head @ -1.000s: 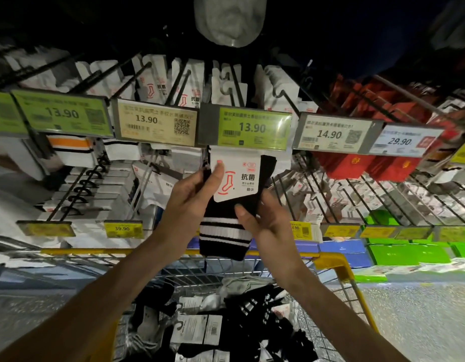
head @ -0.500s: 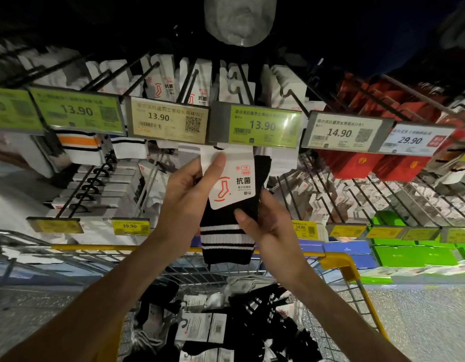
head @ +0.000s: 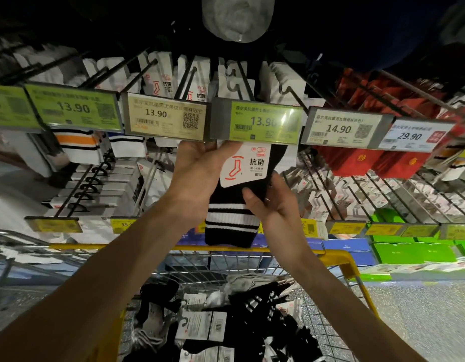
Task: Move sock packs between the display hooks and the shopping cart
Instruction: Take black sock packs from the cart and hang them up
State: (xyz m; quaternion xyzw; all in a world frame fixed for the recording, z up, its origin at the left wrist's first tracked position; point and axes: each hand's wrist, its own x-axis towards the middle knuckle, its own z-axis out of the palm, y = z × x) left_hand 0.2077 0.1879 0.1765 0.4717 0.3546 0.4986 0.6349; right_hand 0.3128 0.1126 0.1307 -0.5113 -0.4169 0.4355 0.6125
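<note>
In the head view both hands are up at the display, holding one black striped pack (head: 230, 222) between them. The left hand (head: 197, 173) grips the pack's top, thumb laid over the white card, and the right hand (head: 273, 205) pinches its lower right edge, thumb on the front. The pack hangs upright above the cart (head: 338, 257), where other packs (head: 200, 327) lie heaped, and its top is tucked just under the green 13.90 tag (head: 262, 124). That tag hides the hanger, so I cannot tell whether it sits on the hook (head: 243, 74) behind. To do the step well, let the left hand steer the hanger squarely along the hook while the right only steadies the bottom — no twisting. Keep the card flat and clear of the tag, and release only once the pack's weight is settled.
</note>
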